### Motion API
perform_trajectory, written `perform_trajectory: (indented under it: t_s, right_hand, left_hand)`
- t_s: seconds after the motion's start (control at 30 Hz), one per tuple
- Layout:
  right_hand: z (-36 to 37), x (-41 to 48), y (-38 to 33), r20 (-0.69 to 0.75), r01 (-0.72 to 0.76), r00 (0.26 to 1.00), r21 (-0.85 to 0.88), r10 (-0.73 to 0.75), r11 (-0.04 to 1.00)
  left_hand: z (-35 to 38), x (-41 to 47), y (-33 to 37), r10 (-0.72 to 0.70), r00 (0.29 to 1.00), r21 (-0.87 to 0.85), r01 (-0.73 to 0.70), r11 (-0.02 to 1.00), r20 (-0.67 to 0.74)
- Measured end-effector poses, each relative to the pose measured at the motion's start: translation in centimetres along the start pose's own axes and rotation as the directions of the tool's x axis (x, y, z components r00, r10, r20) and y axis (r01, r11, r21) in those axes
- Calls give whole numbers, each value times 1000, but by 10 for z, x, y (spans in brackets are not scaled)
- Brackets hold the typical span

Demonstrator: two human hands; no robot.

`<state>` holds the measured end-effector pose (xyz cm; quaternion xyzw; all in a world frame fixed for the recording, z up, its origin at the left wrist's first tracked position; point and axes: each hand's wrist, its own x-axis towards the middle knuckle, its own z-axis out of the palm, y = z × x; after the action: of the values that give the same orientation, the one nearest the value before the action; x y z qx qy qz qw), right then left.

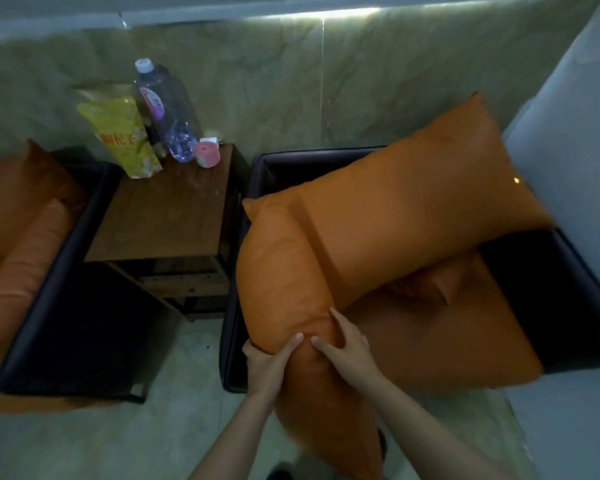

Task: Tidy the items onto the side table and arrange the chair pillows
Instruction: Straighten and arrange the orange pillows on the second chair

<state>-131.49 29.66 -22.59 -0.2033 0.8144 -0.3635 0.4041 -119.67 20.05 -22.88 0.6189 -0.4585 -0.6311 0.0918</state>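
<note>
Along the far edge of the brown wooden side table (163, 216) stand a yellow snack pouch (118, 136) with reddish print too blurred to read, a clear plastic water bottle (165, 112) with an unreadable pink-purple label, and a small pink roll (207, 154). On the dark-framed chair (568, 306) to the right, the left hand (269, 362) and right hand (343, 348) clasp a long orange pillow (281, 271) with curled fingers; its long axis runs along the chair arm nearest the table, far end pointing to the backrest, beside a second orange pillow (413, 202)
</note>
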Motion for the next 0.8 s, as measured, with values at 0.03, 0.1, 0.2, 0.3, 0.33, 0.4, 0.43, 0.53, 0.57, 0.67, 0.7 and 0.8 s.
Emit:
perform_trajectory:
  t_s: [0.03,0.1,0.2,0.3,0.33,0.4,0.43,0.53,0.57,0.67,0.7,0.8]
  right_hand:
    - [12,-7,6,-18,-16,1000,12,16,1000]
    - [37,-19,16,-71,-27,997,44,30,999]
    - [70,-35,32,-132,-65,988,112,80,992]
    - [91,-48,48,-177,-77,979,137,101,988]
    - [94,-50,52,-187,-87,976,133,111,987]
    - [99,-47,56,-199,-106,972,115,127,988]
    - [100,-44,58,-207,-107,970,97,125,989]
    - [102,-33,65,-250,-102,961,66,115,993]
    - [103,-29,69,-262,-101,958,72,116,992]
    - [107,-18,87,-259,-137,951,139,170,981]
    - [109,-14,93,-244,-151,952,143,183,978]
    - [119,-1,100,-258,-165,947,112,189,980]
  left_hand:
    - [-8,4,-8,14,1000,39,-15,999,11]
    - [-24,11,-24,35,999,94,-38,995,34]
    - [-42,19,-46,46,996,145,-57,988,77]
    - [-52,23,-65,42,992,148,-60,987,121]
    - [-53,24,-70,40,990,146,-59,987,132]
    - [-52,29,-76,46,988,140,-66,988,146]
    - [-51,32,-78,54,987,135,-74,988,149]
    - [-41,42,-83,71,988,101,-85,991,137]
    - [-38,45,-86,74,989,96,-87,992,129]
    - [-30,56,-101,101,989,103,-112,988,108]
    - [-29,60,-106,110,989,92,-119,989,99]
    - [-19,75,-114,116,992,51,-118,992,42]
